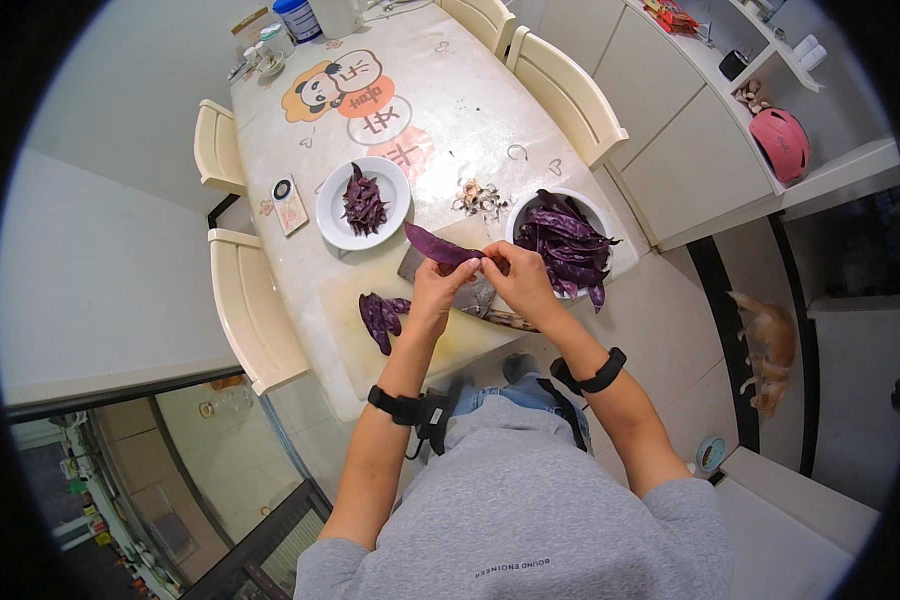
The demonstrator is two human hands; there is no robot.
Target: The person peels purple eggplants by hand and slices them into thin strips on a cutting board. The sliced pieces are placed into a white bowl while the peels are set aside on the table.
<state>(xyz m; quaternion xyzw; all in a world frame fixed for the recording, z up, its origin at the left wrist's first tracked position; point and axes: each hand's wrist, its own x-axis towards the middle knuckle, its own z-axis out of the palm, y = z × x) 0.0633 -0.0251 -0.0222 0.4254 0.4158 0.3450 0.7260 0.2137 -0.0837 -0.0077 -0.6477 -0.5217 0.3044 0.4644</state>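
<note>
Both of my hands hold one flat purple bean pod point(436, 246) above a pale cutting board point(337, 304). My left hand point(442, 283) grips it from below near the middle, and the fingers of my right hand point(511, 271) pinch its right end. Beneath my hands lies a cleaver point(474, 296), partly hidden, its worn handle point(511, 320) pointing right. Several whole purple pods point(379, 319) rest on the board at the left. Behind it stands a white plate point(328, 217) with a heap of shredded purple pods point(364, 202). A white bowl point(515, 217) full of whole pods point(566, 240) is at the right.
Pod trimmings point(478, 196) lie on the table point(450, 127) between plate and bowl. A card-like object with a black disc point(289, 204) is left of the plate. Cream chairs point(255, 307) flank the table. A cat or small dog point(771, 349) lies on the floor at right.
</note>
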